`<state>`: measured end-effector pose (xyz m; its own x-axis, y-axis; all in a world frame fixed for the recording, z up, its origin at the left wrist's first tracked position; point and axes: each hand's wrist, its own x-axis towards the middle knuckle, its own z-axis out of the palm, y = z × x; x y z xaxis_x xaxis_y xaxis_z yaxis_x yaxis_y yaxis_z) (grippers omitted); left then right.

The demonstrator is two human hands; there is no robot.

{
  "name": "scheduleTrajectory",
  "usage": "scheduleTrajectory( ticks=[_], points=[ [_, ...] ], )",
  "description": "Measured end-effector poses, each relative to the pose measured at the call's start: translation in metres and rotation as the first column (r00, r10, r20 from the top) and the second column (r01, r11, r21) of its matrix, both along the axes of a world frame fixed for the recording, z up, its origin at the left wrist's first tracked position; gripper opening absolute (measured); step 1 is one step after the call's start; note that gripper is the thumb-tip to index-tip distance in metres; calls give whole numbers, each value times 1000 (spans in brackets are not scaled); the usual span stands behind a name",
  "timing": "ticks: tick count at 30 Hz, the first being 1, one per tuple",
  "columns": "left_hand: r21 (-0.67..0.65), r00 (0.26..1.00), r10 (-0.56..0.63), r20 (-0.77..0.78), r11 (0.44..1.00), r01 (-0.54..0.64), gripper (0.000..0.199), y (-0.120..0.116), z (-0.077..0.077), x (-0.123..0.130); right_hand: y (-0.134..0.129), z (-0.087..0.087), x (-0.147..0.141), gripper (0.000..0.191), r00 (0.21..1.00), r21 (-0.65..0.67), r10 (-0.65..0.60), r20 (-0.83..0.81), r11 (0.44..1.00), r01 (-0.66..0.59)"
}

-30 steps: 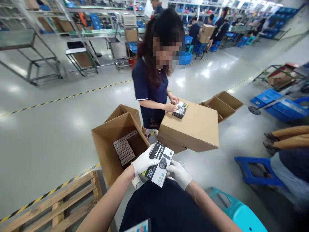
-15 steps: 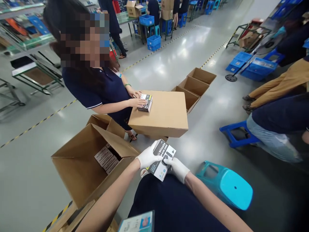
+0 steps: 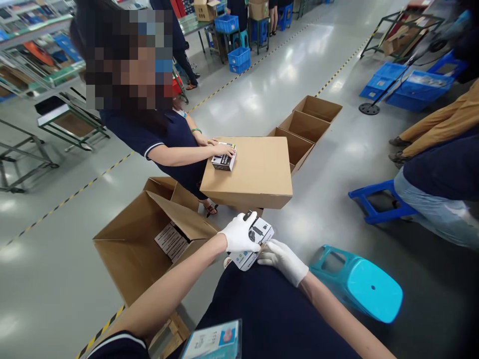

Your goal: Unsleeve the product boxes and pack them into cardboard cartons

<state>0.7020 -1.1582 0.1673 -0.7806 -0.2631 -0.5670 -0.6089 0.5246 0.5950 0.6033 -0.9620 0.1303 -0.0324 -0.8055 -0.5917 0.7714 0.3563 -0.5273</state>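
My left hand (image 3: 238, 233), in a white glove, is closed over the top of a small black-and-white product box (image 3: 262, 230), held tilted above my lap. My right hand (image 3: 283, 260), also gloved, is at the box's right side, fingers bent against its lower edge. Part of the box's face is hidden under my left fingers. Just beyond, a co-worker's bare hands rest on a similar product box (image 3: 223, 163), which lies on a closed brown carton (image 3: 258, 172).
To my left stands an open carton (image 3: 129, 254) with a printed white item (image 3: 172, 242) inside. A turquoise stool (image 3: 374, 289) is at my right, a blue stool (image 3: 377, 199) beyond it. Open cartons (image 3: 307, 124) stand behind the closed one. The co-worker (image 3: 168, 134) stands ahead left.
The product box has been turned in my hands, showing another side. My left hand has shifted over its top, and my right hand has moved to its side. The co-worker's hand slid along the other box.
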Motion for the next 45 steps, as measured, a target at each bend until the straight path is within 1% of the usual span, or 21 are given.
scheduleTrajectory(
  ticks=[2, 3, 5, 6, 7, 9, 11, 13, 16, 20, 22, 24, 28, 31, 33, 36, 38, 40, 42, 43, 45],
  points=[
    [-30, 1000, -11, -4, 1000, 10, 105, 7, 3, -4, 3, -9, -3, 59, 998, 58, -45, -33, 997, 47],
    [-40, 1000, -15, 1, 999, 15, 98, 10, 4, -5, 3, -13, -5, 65, 995, 95, -64, -78, 993, 71],
    [-60, 999, -31, 11, 998, 32, 84, 17, 7, -8, 3, -21, -7, 74, 974, 152, -72, -214, 983, 106],
    [-69, 999, -40, 11, 997, 41, 82, 20, 7, -9, 3, -25, -8, 75, 957, 162, -62, -284, 980, 112],
    [-77, 999, -47, 6, 996, 47, 82, 22, 8, -10, 3, -27, -9, 74, 936, 167, -52, -349, 979, 117],
    [-85, 999, -47, -1, 995, 47, 92, 25, 9, -10, 2, -29, -11, 68, 895, 166, -49, -443, 977, 135],
    [-81, 999, -45, 5, 996, 46, 107, 25, 11, -9, 2, -29, -11, 61, 868, 154, -60, -494, 976, 155],
    [-91, 999, -44, 12, 995, 45, 113, 25, 12, -7, 0, -28, -9, 57, 842, 141, -64, -536, 976, 164],
    [-117, 999, -42, 4, 992, 42, 107, 25, 17, -5, -2, -32, -4, 56, 807, 123, -54, -587, 980, 155],
    [-39, 999, -40, -12, 998, 40, 100, 25, 23, -5, -1, -45, 2, 56, 779, 38, -96, -620, 988, 152],
    [6, 1000, -27, -3, 1000, 27, 99, 22, 27, -5, 1, -49, 3, 57, 783, -3, -109, -612, 991, 135],
    [48, 1000, -25, 16, 999, 24, 93, 19, 30, -5, 3, -49, 4, 58, 808, -21, -112, -578, 992, 123],
    [87, 997, -65, 36, 994, 62, 58, 13, 38, -4, 2, -37, 7, 56, 860, -46, -123, -495, 992, 115],
    [82, 996, -87, 35, 993, 83, 49, 12, 43, -4, 0, -26, 9, 57, 876, -76, -127, -465, 992, 104],
    [74, 998, -63, 31, 995, 60, 49, 13, 44, -5, -2, -21, 9, 66, 899, -100, -154, -410, 987, 123],
    [48, 999, 33, -26, 998, -32, 54, 16, 44, -11, -6, -19, 6, 94, 949, -102, -245, -197, 968, 228],
    [98, 990, 95, -102, 992, -85, 54, 19, 44, -16, -7, -21, 4, 104, 950, -102, -305, -69, 949, 297],
    [223, 972, 160, -172, 967, -120, 56, 22, 44, -19, -7, -23, 3, 107, 956, -121, -293, -14, 950, 289],
    [340, 957, 211, -200, 931, -134, 63, 26, 45, -19, -5, -25, 5, 104, 970, -132, -243, 7, 961, 242],
    [374, 954, 228, -197, 916, -142, 69, 28, 45, -17, -4, -26, 6, 100, 973, -137, -228, 16, 964, 228],
    [421, 953, 251, -168, 893, -161, 80, 30, 45, -12, -1, -29, 11, 92, 967, -149, -250, 44, 956, 254]
  ],
)
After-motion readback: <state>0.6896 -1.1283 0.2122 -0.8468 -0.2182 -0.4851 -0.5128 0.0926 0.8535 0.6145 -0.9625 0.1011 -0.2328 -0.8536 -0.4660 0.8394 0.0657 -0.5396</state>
